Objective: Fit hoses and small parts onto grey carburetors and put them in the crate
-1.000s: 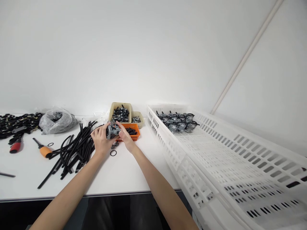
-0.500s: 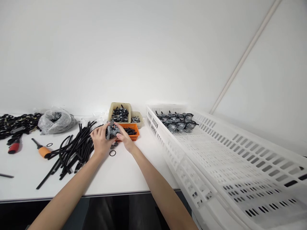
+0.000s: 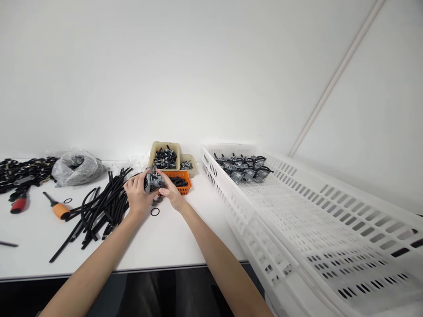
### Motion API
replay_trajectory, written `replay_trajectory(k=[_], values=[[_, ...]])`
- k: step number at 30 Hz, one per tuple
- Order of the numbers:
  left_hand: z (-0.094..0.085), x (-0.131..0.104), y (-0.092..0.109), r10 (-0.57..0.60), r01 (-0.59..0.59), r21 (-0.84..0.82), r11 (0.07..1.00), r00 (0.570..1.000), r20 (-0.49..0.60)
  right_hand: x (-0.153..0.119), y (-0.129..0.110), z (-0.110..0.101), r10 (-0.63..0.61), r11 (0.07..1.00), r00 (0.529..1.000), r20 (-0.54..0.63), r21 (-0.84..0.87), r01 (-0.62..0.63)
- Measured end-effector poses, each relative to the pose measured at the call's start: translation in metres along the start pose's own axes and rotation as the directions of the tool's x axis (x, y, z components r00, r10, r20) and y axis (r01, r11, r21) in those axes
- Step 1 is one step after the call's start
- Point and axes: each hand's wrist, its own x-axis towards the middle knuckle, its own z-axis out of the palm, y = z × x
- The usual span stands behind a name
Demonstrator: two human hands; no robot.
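Between my two hands is a grey metal carburetor (image 3: 153, 181), raised just above the table in front of the small bins. My left hand (image 3: 138, 193) is closed around its left side, while my right hand (image 3: 172, 193) grips it from the right with thumb and fingers. Fingers cover part of its body. Below it lie a black rubber ring (image 3: 155, 212) and a couple of small dark round parts (image 3: 159, 199). An orange basket (image 3: 189, 180) of black pieces stands right behind my right hand. Black rubber hoses (image 3: 99, 211) lie heaped to the left of my left hand.
A large white perforated crate (image 3: 244, 215) on the right holds rows of similar carburetors (image 3: 246, 167). Behind are two beige bins (image 3: 151, 156) of small parts. Leftward lie an orange-handled screwdriver (image 3: 61, 210), a red-handled tool (image 3: 19, 204), a plastic bag (image 3: 77, 169) and piled black parts (image 3: 26, 169).
The carburetor has turned slightly in my hands, and more of its grey body shows. Both hands keep hold of it in nearly the same place.
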Motion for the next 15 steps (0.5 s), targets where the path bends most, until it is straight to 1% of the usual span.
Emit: replay_trajectory(k=[7, 10, 15], values=[[-0.0026, 0.0020, 0.0040, -0.078, 0.078, -0.027, 0.997, 0.997, -0.010, 0.0007, 0.0025, -0.0009, 0.019, 1.000, 1.000, -0.007, 0.013, -0.019], [-0.0040, 0.0031, 0.0065, -0.092, 0.091, -0.035, 0.995, 0.996, -0.016, 0.0003, 0.0013, -0.0013, -0.007, 1.000, 1.000, -0.023, 0.011, 0.008], [-0.0065, 0.0049, 0.0101, -0.105, 0.104, -0.054, 0.993, 0.994, -0.017, -0.0003, -0.0001, -0.0017, 0.013, 1.000, 0.999, -0.048, 0.019, -0.012]])
